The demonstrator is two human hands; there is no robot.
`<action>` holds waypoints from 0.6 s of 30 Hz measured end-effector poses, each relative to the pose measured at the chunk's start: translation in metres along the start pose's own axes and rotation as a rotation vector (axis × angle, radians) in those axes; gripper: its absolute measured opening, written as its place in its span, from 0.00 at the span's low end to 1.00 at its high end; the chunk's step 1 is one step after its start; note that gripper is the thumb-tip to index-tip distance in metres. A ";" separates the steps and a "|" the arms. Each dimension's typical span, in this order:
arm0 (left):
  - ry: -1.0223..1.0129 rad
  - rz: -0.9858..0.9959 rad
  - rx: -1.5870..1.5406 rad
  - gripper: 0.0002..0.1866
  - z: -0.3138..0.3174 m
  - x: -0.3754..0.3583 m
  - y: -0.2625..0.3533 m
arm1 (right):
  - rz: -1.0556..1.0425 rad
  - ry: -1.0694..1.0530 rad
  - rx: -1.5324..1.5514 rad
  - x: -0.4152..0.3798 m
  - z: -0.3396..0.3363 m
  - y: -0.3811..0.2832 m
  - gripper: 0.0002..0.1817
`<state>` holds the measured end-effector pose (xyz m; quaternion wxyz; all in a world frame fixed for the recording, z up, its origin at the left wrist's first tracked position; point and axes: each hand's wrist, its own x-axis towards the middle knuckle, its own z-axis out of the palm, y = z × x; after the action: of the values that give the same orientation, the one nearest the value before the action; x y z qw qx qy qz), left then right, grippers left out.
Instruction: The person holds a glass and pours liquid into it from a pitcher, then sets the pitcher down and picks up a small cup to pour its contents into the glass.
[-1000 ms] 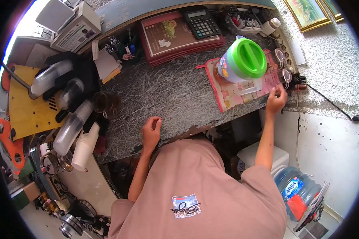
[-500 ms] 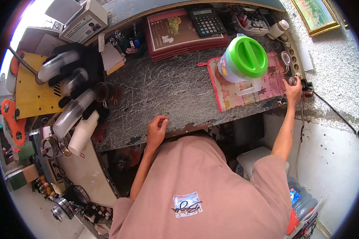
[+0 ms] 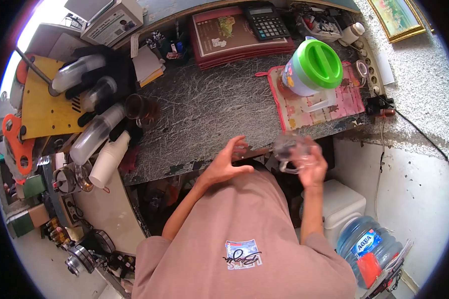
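Note:
My right hand [image 3: 313, 168] is closed around a clear glass mug [image 3: 287, 146] with a handle, held over the front edge of the dark counter and blurred by motion. My left hand [image 3: 227, 165] is open at the counter's edge, thumb and fingers spread, facing the mug but apart from it. Behind the mug, a pitcher [image 3: 297, 76] with a green lid and reddish-brown liquid low inside stands on a pink patterned cloth [image 3: 351, 102]. At the cloth's right edge is another small glass cup [image 3: 361, 69].
Maroon folders [image 3: 212, 55] with a calculator [image 3: 267, 23] on top lie at the back. To the left are stacked plastic cups [image 3: 92, 137], paper cups [image 3: 107, 162] and a brown glass mug [image 3: 136, 107]. A water gallon [image 3: 379, 244] stands below right.
My right hand has brought the glass mug from the cloth's right side leftward and nearer to me. My left hand has moved right and its fingers have spread.

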<state>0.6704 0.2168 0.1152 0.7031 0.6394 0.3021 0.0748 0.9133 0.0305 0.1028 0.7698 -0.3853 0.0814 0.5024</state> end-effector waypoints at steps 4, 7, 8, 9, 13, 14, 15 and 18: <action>0.036 0.258 -0.030 0.57 -0.004 -0.007 0.004 | 0.310 -0.199 0.022 0.018 0.070 0.082 0.28; 0.200 0.354 -0.110 0.52 -0.030 -0.018 -0.004 | 0.344 -0.253 0.016 0.040 0.115 0.131 0.29; 0.308 0.373 -0.208 0.50 -0.038 -0.022 -0.006 | 0.394 -0.337 -0.024 0.048 0.124 0.143 0.29; 0.368 0.332 -0.321 0.44 -0.045 -0.028 0.005 | 0.447 -0.422 -0.067 0.056 0.131 0.154 0.29; 0.485 0.284 0.081 0.43 -0.095 -0.029 -0.007 | -0.077 -0.347 -0.915 0.080 0.149 0.179 0.25; 0.501 0.285 0.078 0.43 -0.100 -0.027 -0.010 | -0.072 -0.361 -0.922 0.086 0.147 0.182 0.25; 0.544 0.307 0.146 0.43 -0.104 -0.023 -0.011 | -0.125 -0.428 -0.960 0.088 0.152 0.182 0.27; 0.595 0.315 0.250 0.43 -0.113 -0.017 -0.016 | -0.288 -0.539 -1.137 0.095 0.157 0.190 0.33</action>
<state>0.5934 0.3022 0.1054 0.4807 0.7093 0.3981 0.3277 0.7589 0.2424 0.0652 0.4988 -0.6005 -0.4462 0.4377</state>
